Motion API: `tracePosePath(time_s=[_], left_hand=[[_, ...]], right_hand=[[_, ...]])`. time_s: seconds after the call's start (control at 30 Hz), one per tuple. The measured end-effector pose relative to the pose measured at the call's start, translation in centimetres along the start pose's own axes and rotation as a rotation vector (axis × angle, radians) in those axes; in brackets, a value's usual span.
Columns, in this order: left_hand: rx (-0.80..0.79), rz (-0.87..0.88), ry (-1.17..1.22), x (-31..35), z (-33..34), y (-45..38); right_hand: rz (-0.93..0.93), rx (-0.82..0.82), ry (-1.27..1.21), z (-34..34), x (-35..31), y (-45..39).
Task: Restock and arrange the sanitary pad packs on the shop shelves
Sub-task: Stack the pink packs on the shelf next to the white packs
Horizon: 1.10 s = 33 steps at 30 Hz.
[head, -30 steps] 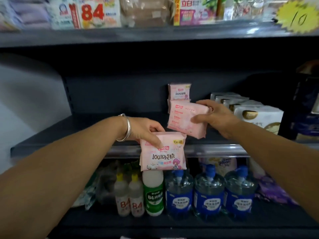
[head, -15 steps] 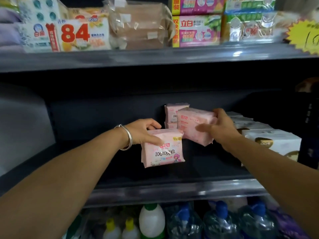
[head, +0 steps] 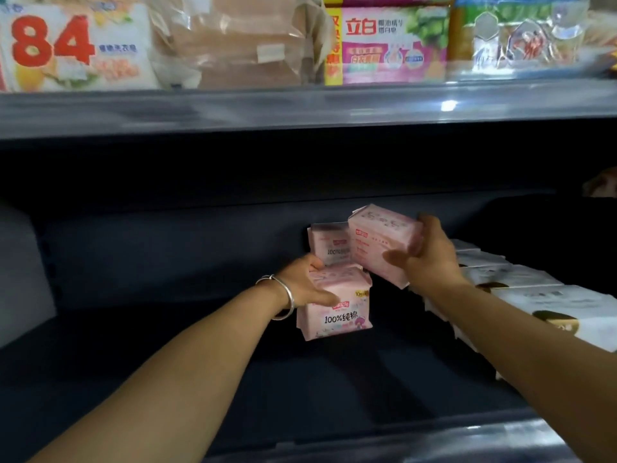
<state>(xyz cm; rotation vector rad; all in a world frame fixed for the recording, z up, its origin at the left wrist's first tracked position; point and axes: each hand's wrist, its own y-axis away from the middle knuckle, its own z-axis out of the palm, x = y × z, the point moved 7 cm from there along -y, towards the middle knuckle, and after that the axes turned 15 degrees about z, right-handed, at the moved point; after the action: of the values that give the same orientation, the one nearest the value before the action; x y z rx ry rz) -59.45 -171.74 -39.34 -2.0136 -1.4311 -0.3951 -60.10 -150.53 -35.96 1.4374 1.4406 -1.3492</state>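
My left hand (head: 305, 285) grips the top of a pink sanitary pad pack (head: 337, 310) printed with "100%", upright over the dark middle shelf (head: 200, 362). My right hand (head: 425, 257) holds a second pink pack (head: 377, 245), tilted, higher and to the right. Behind both, against the shelf's back wall, stands another pink pack (head: 327, 243), partly hidden by the held ones.
White boxes (head: 521, 292) line the right side of the middle shelf. The left half of that shelf is bare dark surface. The upper shelf (head: 300, 108) carries an "84" pack (head: 66, 48), brown wrapped bundles (head: 233, 41) and soap packs (head: 387, 45).
Both hands have pushed their packs deeper into the middle shelf, toward the pack at the back. The view has risen, so the bottles on the lower shelf have dropped out of sight.
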Motion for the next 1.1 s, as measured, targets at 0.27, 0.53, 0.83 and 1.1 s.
tracePosePath(time_s=[0.27, 0.53, 0.83, 1.1], left_hand=[[0.097, -0.052, 0.008, -3.5, 3.4, -2.5], [0.16, -0.078, -0.034, -5.1, 3.9, -3.8], [0.188, -0.098, -0.05, -4.9, 4.5, -3.6], [0.248, 0.006, 0.315, -0.9, 2.2, -0.4]], right_hand=[[-0.023, -0.006, 0.059, 1.0, 0.8, -2.0], [-0.025, -0.031, 0.068, 1.7, 1.1, -3.0], [0.014, -0.06, 0.058, 2.0, 2.0, -2.6], [0.222, -0.175, -0.222, 1.8, 2.5, -0.2]])
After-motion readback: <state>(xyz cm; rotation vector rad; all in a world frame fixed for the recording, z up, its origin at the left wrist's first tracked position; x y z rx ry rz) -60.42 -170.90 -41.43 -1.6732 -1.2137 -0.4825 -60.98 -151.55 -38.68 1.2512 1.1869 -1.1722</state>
